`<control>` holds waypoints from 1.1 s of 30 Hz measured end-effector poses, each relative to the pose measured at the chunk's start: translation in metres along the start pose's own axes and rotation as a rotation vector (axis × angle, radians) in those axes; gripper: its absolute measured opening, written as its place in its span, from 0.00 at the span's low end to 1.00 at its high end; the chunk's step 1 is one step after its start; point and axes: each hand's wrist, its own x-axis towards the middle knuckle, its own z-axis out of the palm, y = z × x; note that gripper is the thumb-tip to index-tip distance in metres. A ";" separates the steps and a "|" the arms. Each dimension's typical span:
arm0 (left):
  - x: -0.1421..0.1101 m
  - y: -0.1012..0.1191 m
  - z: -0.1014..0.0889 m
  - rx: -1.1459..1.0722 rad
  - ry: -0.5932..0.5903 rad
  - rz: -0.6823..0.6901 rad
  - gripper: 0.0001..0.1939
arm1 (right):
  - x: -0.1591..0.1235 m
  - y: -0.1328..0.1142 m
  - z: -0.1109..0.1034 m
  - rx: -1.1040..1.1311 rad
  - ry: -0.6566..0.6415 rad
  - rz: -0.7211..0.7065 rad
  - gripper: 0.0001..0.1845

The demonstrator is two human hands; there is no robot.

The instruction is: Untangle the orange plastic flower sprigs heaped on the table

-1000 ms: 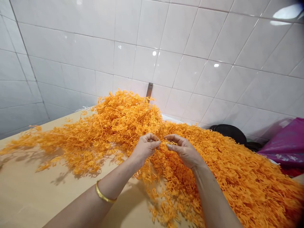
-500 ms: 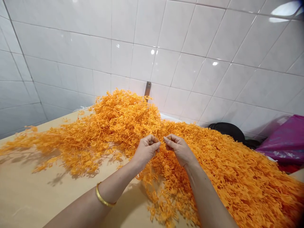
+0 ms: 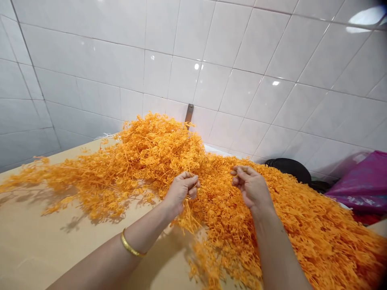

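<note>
My left hand (image 3: 182, 190) pinches the thin stem of an orange artificial plant sprig (image 3: 188, 212), whose strands hang below my fingers. To its right, my right hand (image 3: 253, 188) is raised above the orange heap, thumb and fingertips pressed together. Whatever sits between those fingertips is too small to make out. Behind my left hand rises a tall mound of feathery orange artificial foliage (image 3: 160, 141), its stems spreading left over the table. A denser heap of orange foliage (image 3: 305, 221) lies under and beyond my right hand.
The light wooden tabletop (image 3: 39, 245) shows at the lower left. A white tiled wall (image 3: 169, 76) stands behind, with a dark metal bracket (image 3: 189, 114) against it. Black round discs (image 3: 290, 169) and a purple plastic bag (image 3: 363, 185) lie at the right.
My hands have come apart from nearly touching. The right one has moved right and slightly up; the left one has shifted a little left, still pinching the sprig.
</note>
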 end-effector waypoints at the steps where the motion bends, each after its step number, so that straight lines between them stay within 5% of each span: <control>1: 0.002 0.000 -0.002 -0.025 0.012 0.002 0.14 | -0.005 -0.002 0.005 -0.032 -0.099 0.041 0.15; 5: 0.007 0.003 -0.007 -0.101 0.040 -0.003 0.13 | -0.018 0.002 0.026 -0.171 -0.443 0.130 0.17; 11: 0.006 0.003 -0.004 -0.167 0.062 -0.043 0.12 | -0.030 0.021 0.050 -0.273 -0.689 0.118 0.18; 22: 0.002 0.016 0.000 -0.248 -0.017 -0.248 0.10 | -0.027 0.028 0.048 -0.075 -0.720 0.002 0.20; 25: -0.001 0.020 0.001 -0.297 -0.135 -0.280 0.10 | -0.032 0.020 0.048 0.081 -0.755 0.026 0.19; 28: 0.003 0.020 -0.007 -0.392 -0.233 -0.271 0.09 | -0.033 0.006 0.038 0.345 -0.630 -0.067 0.21; 30: 0.008 0.016 -0.014 -0.410 -0.195 -0.238 0.10 | -0.028 -0.006 0.025 0.464 -0.509 -0.153 0.21; 33: 0.010 0.005 -0.017 -0.215 -0.125 -0.197 0.08 | -0.020 -0.013 0.010 0.290 -0.503 -0.114 0.15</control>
